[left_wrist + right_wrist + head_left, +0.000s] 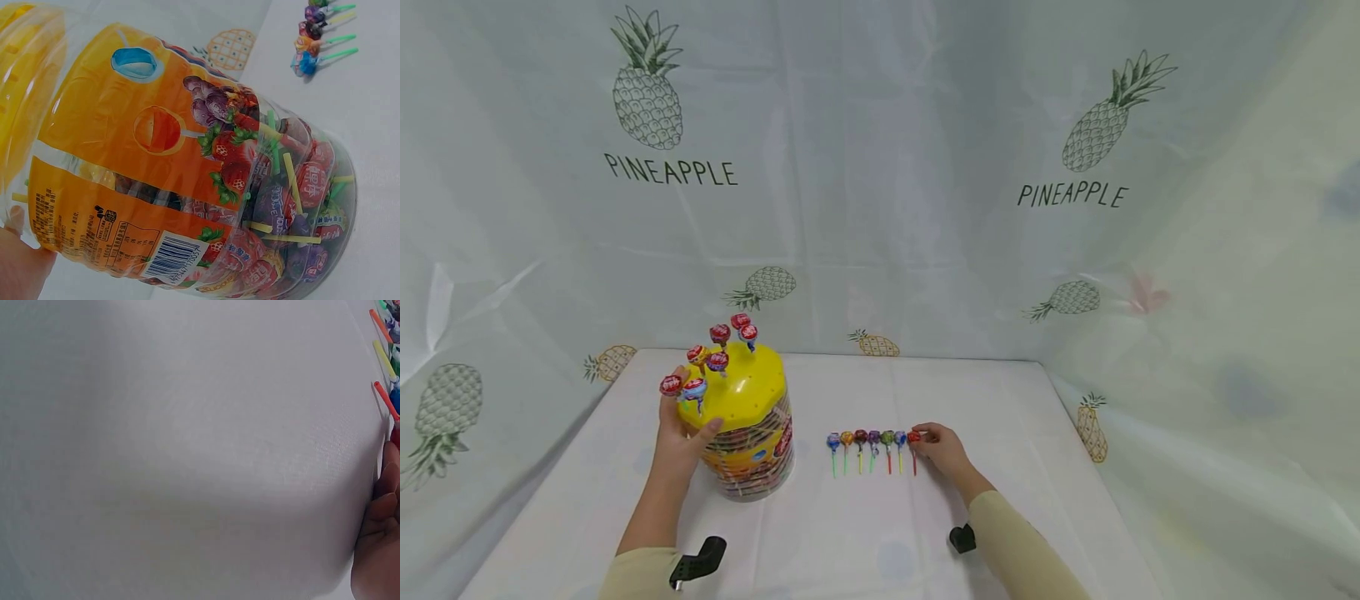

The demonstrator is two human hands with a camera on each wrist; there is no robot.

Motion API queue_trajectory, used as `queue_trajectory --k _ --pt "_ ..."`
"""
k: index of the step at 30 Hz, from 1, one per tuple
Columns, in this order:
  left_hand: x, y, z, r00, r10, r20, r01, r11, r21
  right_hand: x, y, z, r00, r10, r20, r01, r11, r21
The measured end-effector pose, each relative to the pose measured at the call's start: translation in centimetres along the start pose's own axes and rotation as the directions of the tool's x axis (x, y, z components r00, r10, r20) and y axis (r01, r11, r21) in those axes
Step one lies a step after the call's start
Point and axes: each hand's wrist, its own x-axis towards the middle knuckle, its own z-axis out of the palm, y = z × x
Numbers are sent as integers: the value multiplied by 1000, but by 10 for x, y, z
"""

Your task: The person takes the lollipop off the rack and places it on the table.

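Note:
On the left of the table stands a clear jar (748,458) of lollipops with a yellow lid (745,400); several wrapped lollipops (718,335) stick up from that lid. My left hand (681,446) grips the jar near the lid, thumb on the front side and fingers partly hidden behind. In the left wrist view, the jar's orange label (94,119) and the lollipops inside fill most of the picture. My right hand (946,450) pinches the head of a red lollipop (914,465) at the right end of a row; its stick points toward me.
Several other lollipops (861,437) lie side by side on the white tablecloth (850,533), sticks toward me. Behind the table hangs a pale curtain (880,208) printed with pineapples. Black wrist devices (698,562) sit near both sleeves.

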Motion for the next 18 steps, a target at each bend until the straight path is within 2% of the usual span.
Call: queue_trajectory --k 9,18 --pt "2 -3 0 1000 6 4 -6 1000 4 3 1 0 1000 -14 -11 13 992 -125" --pt "2 -5 -2 1000 12 8 -12 1000 1 3 4 2 1000 -25 -7 24 994 -105"
